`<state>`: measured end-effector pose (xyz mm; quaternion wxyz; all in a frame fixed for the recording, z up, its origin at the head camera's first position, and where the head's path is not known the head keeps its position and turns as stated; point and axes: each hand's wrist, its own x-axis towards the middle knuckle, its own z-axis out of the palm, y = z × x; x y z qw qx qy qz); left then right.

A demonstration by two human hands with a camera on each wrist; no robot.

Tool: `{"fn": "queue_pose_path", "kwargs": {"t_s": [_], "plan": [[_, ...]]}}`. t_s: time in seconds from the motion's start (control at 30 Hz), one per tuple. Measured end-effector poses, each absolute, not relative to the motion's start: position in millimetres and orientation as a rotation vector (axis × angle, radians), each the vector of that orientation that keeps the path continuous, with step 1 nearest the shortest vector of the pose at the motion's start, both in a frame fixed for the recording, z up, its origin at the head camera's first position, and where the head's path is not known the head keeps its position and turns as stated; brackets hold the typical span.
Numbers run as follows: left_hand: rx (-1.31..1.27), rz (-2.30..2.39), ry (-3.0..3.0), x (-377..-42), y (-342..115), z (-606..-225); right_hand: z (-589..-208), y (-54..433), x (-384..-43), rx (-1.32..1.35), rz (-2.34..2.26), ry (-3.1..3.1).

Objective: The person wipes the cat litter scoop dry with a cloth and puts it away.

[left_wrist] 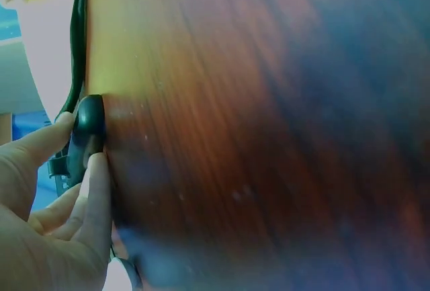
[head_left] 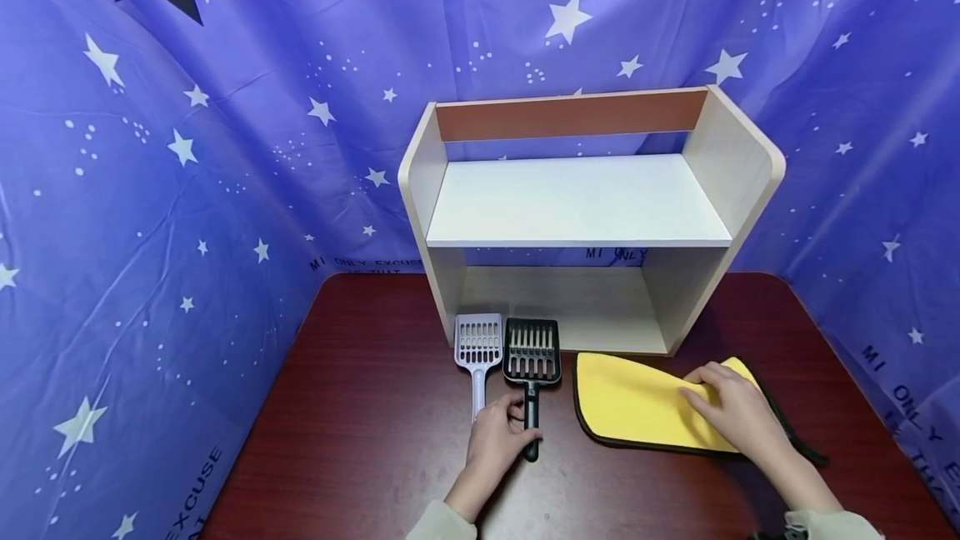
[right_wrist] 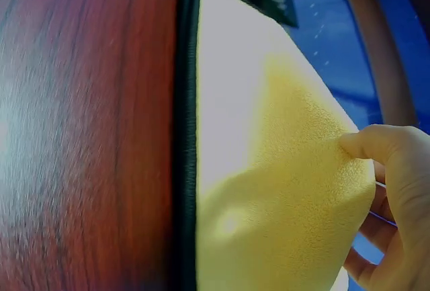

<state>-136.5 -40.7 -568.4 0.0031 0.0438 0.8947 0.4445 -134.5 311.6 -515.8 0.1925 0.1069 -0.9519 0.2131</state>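
Note:
A black litter scoop (head_left: 532,395) lies on the table with its slotted head toward the shelf. My left hand (head_left: 495,438) pinches its handle (left_wrist: 87,126) between thumb and fingers. Left of it is a pale lilac litter scoop (head_left: 478,383), its handle end hidden behind that hand. To the right, a folded yellow cloth (head_left: 637,407) with dark edging rests on the tabletop. My right hand (head_left: 738,411) grips the cloth's far edge, the thumb on top of the yellow cloth (right_wrist: 282,170) and the other fingers behind it.
A small two-tier wooden shelf (head_left: 577,198) stands at the back of the dark red table (head_left: 360,407). Both scoop heads and the cloth lie close to its front edge. Blue star-printed curtains (head_left: 247,190) enclose the table's back and sides.

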Motion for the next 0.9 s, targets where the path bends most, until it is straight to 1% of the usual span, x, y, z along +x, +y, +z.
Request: {"fn": "queue_pose_path", "kwargs": {"t_s": [0.27,0.63,0.9], "plan": [[0.127,1.51,2.692,-134,-44,-565,-502,296,-128,0.343,0.764,-2.57],[0.043,1.96,2.162,-134,-62,-563,-483,277,-122,0.355,1.033,-2.454],[-0.059,2.149,1.78,-135,-75,-546,-473,268,-123,0.484,1.228,-2.293]]}}
